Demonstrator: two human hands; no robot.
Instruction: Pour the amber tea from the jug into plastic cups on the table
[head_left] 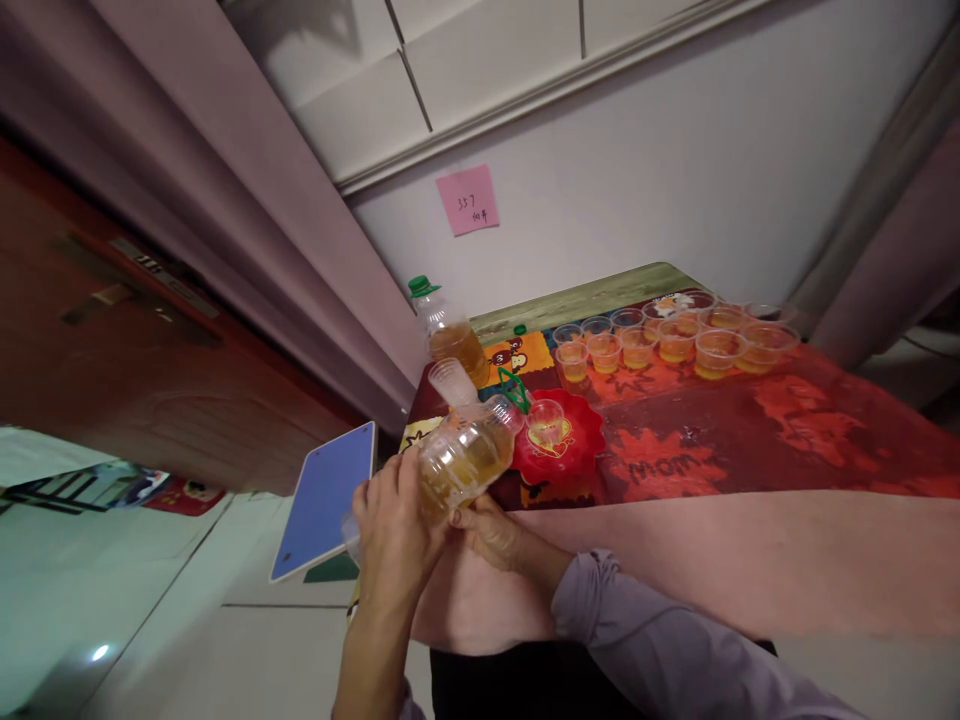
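Note:
A large clear plastic bottle (466, 462) of yellow liquid is tilted, its mouth toward the right. My left hand (396, 505) is wrapped round its near body, and my right hand (484, 530) grips it from below. Just past the bottle's mouth, a clear plastic cup (547, 425) stands on a red scalloped plate (589, 410). A green handle (514, 390) hangs loose by the bottle neck. Behind the bottle is a stack of clear cups (452, 382). Whether liquid is flowing out cannot be made out.
A second bottle (456, 345) with a green cap stands at the back left. Several cups with yellow liquid (677, 340) fill the table's back right. A green cap (520, 330) lies near the back. A blue board (326, 500) sits left of the table (712, 510).

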